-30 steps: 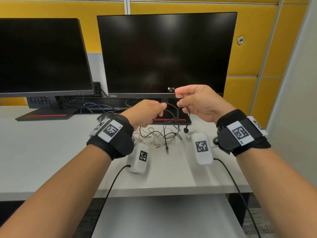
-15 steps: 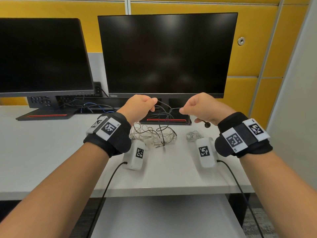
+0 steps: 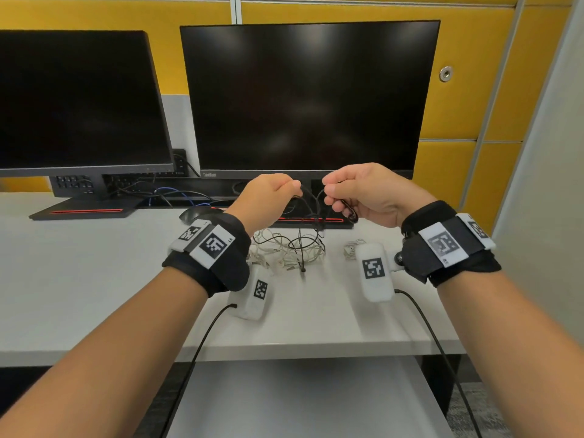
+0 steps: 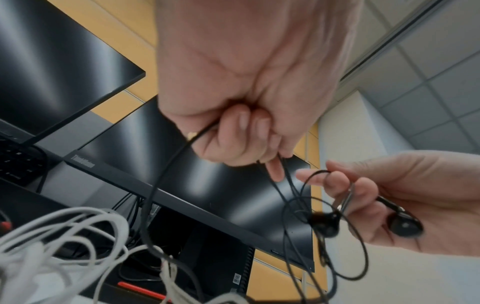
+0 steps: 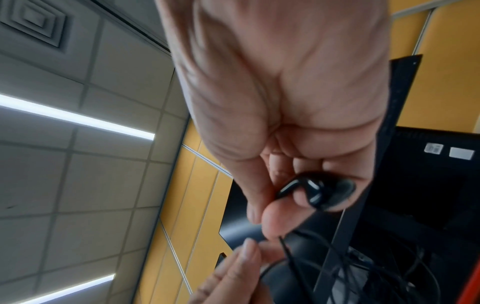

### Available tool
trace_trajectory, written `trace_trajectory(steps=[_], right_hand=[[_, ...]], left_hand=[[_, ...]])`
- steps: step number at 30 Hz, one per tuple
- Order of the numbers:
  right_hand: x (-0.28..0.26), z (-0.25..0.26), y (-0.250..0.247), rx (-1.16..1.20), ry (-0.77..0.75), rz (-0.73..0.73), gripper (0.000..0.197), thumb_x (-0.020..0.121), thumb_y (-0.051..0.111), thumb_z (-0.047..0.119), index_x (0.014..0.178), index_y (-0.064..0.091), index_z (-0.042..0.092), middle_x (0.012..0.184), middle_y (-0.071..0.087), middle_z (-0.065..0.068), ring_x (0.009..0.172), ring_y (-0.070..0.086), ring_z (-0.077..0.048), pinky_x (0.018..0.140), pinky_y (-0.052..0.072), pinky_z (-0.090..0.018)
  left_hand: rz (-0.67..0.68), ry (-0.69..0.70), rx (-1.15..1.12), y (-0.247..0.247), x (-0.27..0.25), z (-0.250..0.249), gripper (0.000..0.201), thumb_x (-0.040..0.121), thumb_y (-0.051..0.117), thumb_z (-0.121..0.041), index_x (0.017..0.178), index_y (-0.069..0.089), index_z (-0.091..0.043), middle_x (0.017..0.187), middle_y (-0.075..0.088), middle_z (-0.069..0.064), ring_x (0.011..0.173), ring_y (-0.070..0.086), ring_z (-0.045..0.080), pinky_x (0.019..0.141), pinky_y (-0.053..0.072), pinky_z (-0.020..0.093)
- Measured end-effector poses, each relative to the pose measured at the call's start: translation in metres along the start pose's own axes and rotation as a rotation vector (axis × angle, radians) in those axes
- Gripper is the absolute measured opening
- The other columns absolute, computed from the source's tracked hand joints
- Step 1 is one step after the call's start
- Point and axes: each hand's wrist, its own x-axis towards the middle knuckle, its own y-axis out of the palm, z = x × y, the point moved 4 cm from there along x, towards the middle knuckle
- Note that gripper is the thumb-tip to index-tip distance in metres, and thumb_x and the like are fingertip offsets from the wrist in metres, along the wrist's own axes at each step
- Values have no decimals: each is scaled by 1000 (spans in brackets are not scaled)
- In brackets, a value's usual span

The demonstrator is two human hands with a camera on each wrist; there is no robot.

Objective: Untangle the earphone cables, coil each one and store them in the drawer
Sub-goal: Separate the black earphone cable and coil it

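- Desk [image 3: 94,279]: carries the monitor [image 3: 309,96] and, in front of its stand, a tangle of white cables [image 3: 284,248].
- My left hand [image 3: 268,197]: raised above the tangle, fingers curled around the black cable [image 4: 155,195].
- My right hand [image 3: 373,191]: just beside the left, pinching the same cable, one black earbud [image 5: 324,193] in the curled fingers.

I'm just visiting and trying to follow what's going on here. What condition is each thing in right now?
Black earphone cable: lifted off the desk, looped, stretched between both hands.
White earphone cables: tangled heap lying on the desk.
Left hand: pinches the black cable.
Right hand: pinches the cable, earbud in its fingers.
Monitors: screens dark.
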Motion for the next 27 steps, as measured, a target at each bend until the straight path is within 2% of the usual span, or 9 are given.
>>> trace_trajectory(steps=[3,7,9,11,15,18,23,25,27], right_hand=[[2,1,8,15,14,44,24,94,60,6,118,61,9,79,70,-4,61,63,-7,58,52,-21],[1,0,14,11,23,96,14,93,61,6,105,67,8,73,69,-3,59,61,-7,59,53,-20],[1,0,12,-20,8,55,10,92,63,8,100,68,6,72,69,-3,60,61,-8,60,53,-21],[3,1,10,-65,-31,-16,7,91,64,8,96,68,7,73,69,-3,61,62,-8,62,54,-22],[5,6,10,-68,-111,-46,9,90,63,3,89,68,10,72,71,-3,65,64,-11,75,54,-32],[2,11,13,-78,-137,11,11,89,63,1,86,68,10,70,69,-2,62,61,-9,73,54,-30],[-1,10,10,-118,-131,13,6,91,64,13,92,69,9,70,68,-1,64,58,-10,68,49,-27],[-1,8,10,-148,-110,34,10,92,64,17,92,69,9,69,68,1,63,57,-9,68,48,-28],[-2,7,11,-203,-97,63,11,92,65,19,91,70,10,69,67,1,63,56,-9,65,47,-26]], left_hand=[[33,98,5,4,-3,-12,30,102,39,-31,107,67,-20,82,62,-2,76,56,10,68,43,23],[10,191,-40,4,-5,-22,29,103,40,-28,105,68,-18,61,48,-17,57,49,-12,55,35,6],[15,186,-107,5,-7,-22,31,103,38,-29,104,68,-19,55,45,-15,51,47,-6,52,34,7],[53,107,-243,6,-7,-18,34,103,33,-32,107,64,-20,51,42,-11,44,40,3,49,35,15],[150,-10,-251,10,-8,-14,24,103,33,-24,118,52,-26,59,61,1,42,48,13,42,38,22],[198,-8,-190,12,-8,-17,16,102,42,-25,109,57,-25,66,68,2,44,56,13,41,41,20],[17,98,-89,4,-4,-16,16,98,53,-30,97,66,-20,73,60,-8,58,55,4,53,43,13],[-50,146,-111,2,-4,-17,15,97,53,-28,95,66,-21,77,59,-11,68,53,2,64,44,17],[-83,143,-193,1,-4,-17,14,97,53,-25,92,65,-21,79,60,-9,71,54,4,66,44,18]])
